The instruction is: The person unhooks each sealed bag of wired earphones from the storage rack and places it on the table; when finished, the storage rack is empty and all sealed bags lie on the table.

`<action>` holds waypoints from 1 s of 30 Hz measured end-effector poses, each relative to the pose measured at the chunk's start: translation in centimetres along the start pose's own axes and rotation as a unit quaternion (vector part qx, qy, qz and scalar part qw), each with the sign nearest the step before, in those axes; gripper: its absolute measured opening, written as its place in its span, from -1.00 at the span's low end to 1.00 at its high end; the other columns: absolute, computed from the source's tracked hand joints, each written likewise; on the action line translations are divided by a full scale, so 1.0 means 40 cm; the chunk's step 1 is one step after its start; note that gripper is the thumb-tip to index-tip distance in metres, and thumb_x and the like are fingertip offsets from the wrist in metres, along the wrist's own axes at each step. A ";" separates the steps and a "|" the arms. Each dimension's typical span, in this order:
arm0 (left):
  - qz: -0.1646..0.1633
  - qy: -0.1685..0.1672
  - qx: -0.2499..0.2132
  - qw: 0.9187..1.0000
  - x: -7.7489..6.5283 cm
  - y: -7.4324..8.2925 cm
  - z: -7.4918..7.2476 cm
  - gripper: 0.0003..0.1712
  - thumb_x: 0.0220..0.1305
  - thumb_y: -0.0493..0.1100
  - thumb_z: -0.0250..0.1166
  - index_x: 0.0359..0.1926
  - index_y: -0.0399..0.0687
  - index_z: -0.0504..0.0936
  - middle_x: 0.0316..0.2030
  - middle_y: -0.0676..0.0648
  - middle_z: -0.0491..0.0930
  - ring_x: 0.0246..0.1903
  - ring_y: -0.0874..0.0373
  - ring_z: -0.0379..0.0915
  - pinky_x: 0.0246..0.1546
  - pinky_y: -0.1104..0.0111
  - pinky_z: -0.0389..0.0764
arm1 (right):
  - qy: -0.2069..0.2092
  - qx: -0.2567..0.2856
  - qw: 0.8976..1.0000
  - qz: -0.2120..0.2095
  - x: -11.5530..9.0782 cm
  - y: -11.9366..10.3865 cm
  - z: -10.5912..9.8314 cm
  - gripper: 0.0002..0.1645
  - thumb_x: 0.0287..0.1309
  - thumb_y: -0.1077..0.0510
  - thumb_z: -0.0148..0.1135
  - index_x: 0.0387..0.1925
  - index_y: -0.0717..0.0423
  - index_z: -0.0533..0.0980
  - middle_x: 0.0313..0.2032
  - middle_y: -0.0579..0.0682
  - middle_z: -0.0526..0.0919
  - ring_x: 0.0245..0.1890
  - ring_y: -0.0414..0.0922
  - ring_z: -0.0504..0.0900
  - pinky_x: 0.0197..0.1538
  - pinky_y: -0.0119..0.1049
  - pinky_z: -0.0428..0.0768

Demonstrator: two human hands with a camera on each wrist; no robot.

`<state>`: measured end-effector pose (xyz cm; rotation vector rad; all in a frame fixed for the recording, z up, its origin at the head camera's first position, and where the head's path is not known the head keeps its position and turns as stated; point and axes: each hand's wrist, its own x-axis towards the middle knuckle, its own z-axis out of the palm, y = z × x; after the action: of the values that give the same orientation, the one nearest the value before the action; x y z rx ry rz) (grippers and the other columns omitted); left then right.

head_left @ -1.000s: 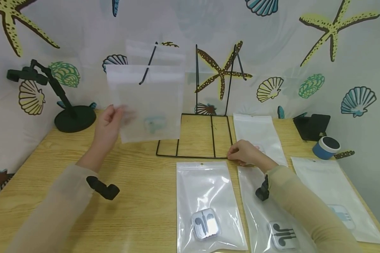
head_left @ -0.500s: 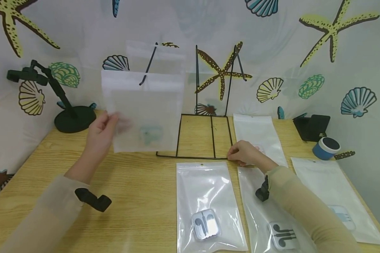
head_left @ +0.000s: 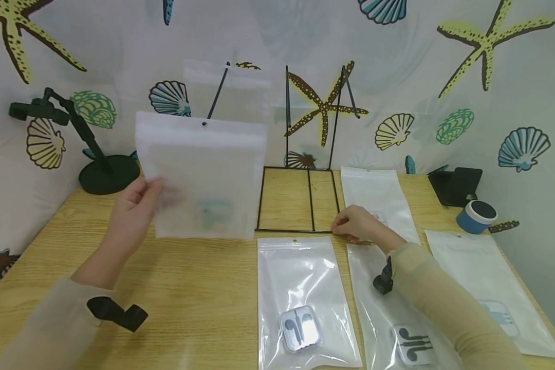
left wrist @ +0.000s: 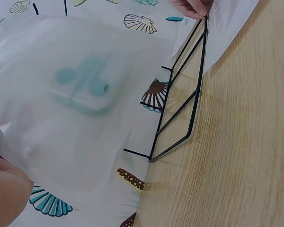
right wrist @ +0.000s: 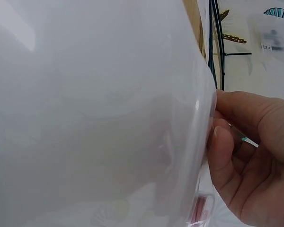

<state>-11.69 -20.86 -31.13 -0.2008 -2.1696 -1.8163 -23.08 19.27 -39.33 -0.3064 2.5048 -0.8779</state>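
My left hand [head_left: 131, 210] pinches the left edge of a frosted white zip bag [head_left: 203, 169] between thumb and fingers. Through the bag a teal earphone case [left wrist: 83, 85] shows in the left wrist view. The hang hole in its top strip is right at the tip of the left hook [head_left: 217, 92] of a black wire display rack [head_left: 287, 230]. Behind it, a second bag [head_left: 250, 85] hangs farther back along that hook. My right hand [head_left: 358, 223] grips the front right corner of the rack's base; in the right wrist view a bag partly hides the fingertips.
Bags with earphone cases lie in front of the rack [head_left: 300, 277] and to its right [head_left: 476, 267]. A black desk lamp [head_left: 108, 172] stands back left. A blue round container [head_left: 476, 217] and a black stand [head_left: 455, 185] are back right. The rack's right hook [head_left: 351, 95] is bare.
My left hand has drawn the front bag toward me, down and left, along the hook to its tip; the rod's end no longer sticks out in front. The right hand stays put.
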 end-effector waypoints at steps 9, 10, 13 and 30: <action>-0.006 -0.020 0.059 0.998 -0.033 0.008 -0.020 -0.65 0.21 -0.08 -0.07 -0.05 -0.14 0.41 -0.29 0.05 0.44 -0.30 0.24 0.32 -0.42 0.58 0.37 | -0.005 0.002 1.000 0.008 0.000 -0.002 -0.002 -0.93 -0.11 0.12 0.21 -0.53 0.03 0.55 -0.67 -0.01 0.45 -0.75 -0.20 0.34 -0.73 -0.41 0.41; -0.017 -0.025 0.064 0.998 -0.037 0.007 -0.023 -0.64 0.21 -0.07 -0.07 -0.03 -0.13 0.40 -0.28 0.08 0.42 -0.31 0.26 0.31 -0.42 0.59 0.37 | -0.005 0.002 1.000 0.009 0.000 -0.003 -0.003 -0.93 -0.11 0.12 0.21 -0.53 0.03 0.55 -0.68 -0.01 0.45 -0.75 -0.20 0.34 -0.72 -0.40 0.42; -0.050 -0.042 0.071 0.995 -0.051 0.004 -0.032 -0.60 0.20 -0.01 -0.10 -0.06 -0.16 0.38 -0.33 0.05 0.39 -0.36 0.27 0.28 -0.46 0.62 0.36 | -0.006 0.002 1.000 0.007 -0.001 -0.002 -0.003 -0.92 -0.10 0.12 0.21 -0.52 0.03 0.55 -0.68 -0.01 0.45 -0.75 -0.20 0.34 -0.72 -0.41 0.41; -0.183 -0.152 0.033 0.971 -0.118 -0.056 -0.066 -0.46 0.20 0.08 -0.15 0.12 -0.11 0.20 0.08 -0.08 0.01 -0.05 0.16 0.03 -0.28 0.56 0.35 | -0.004 -0.006 1.000 0.000 -0.002 -0.001 -0.003 -0.93 -0.10 0.12 0.21 -0.53 0.02 0.56 -0.75 -0.01 0.42 -0.79 -0.21 0.33 -0.73 -0.41 0.41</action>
<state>-7.55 -23.47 -34.32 -0.0695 -2.6206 -2.0093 -23.08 19.35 -39.19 -0.3122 2.5045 -0.8596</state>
